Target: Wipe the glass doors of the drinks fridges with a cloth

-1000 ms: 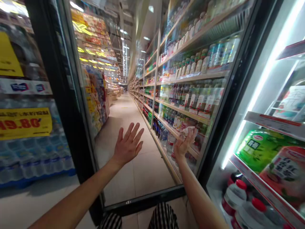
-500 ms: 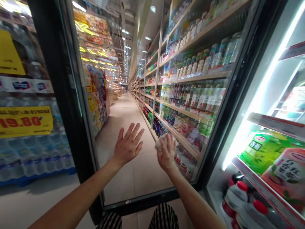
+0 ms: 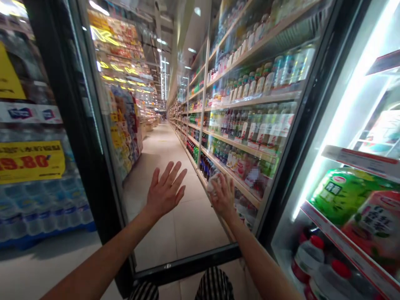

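Note:
A black-framed glass door stands before me, and the aisle and drink shelves show in its pane. My left hand lies flat against the glass, fingers spread, with nothing in it. To its right, my right hand presses a crumpled white cloth to the pane. Part of the cloth is covered by the fingers, and motion blurs that hand a little. Whether it is fabric or paper I cannot tell.
Lit cooler shelves on the right hold a green drink pack, a pink one and red-capped bottles. Left of the door frame, stacked water bottles carry a yellow price sign. My knees are just below the door.
My right hand has slid slightly to the right across the glass with the cloth. The left hand stays flat on the pane. The view has shifted slightly.

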The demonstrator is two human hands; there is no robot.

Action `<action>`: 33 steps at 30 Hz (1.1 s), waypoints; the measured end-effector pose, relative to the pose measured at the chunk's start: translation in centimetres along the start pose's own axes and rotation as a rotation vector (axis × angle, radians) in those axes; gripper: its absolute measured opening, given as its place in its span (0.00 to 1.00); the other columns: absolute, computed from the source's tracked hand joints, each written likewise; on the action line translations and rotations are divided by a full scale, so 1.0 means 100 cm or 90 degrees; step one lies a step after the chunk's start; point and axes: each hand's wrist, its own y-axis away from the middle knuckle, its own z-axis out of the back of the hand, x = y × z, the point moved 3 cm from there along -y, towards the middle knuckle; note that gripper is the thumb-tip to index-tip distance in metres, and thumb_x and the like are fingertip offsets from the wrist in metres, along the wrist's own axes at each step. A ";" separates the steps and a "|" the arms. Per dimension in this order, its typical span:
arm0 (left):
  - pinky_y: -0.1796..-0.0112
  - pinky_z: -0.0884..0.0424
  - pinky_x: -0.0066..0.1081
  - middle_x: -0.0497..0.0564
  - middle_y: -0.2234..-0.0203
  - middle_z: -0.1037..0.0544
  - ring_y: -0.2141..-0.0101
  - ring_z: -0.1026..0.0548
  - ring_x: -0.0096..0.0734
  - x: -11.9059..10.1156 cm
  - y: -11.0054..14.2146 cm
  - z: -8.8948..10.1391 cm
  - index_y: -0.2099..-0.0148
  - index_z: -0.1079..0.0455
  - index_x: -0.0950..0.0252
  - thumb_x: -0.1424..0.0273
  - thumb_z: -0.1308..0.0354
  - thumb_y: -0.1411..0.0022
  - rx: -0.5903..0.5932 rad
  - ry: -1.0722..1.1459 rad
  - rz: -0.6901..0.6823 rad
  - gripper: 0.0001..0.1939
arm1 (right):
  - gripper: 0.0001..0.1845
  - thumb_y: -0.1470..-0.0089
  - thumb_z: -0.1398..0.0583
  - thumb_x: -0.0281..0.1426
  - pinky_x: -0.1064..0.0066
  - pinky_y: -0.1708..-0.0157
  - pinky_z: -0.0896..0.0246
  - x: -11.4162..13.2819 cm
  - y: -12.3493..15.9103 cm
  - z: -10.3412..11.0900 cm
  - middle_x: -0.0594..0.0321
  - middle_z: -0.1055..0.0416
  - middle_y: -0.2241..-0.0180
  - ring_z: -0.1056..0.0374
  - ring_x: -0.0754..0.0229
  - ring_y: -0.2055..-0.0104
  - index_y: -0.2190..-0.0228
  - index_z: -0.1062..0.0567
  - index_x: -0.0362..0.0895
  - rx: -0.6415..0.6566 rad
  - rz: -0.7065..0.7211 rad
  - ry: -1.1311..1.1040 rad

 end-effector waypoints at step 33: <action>0.42 0.60 0.53 0.55 0.37 0.52 0.38 0.54 0.47 0.039 -0.043 0.020 0.36 0.54 0.58 0.65 0.46 0.43 -0.094 -0.042 0.080 0.35 | 0.20 0.48 0.48 0.36 0.62 0.43 0.49 -0.028 -0.077 0.016 0.65 0.38 0.45 0.47 0.59 0.40 0.53 0.33 0.53 -0.070 -0.035 0.038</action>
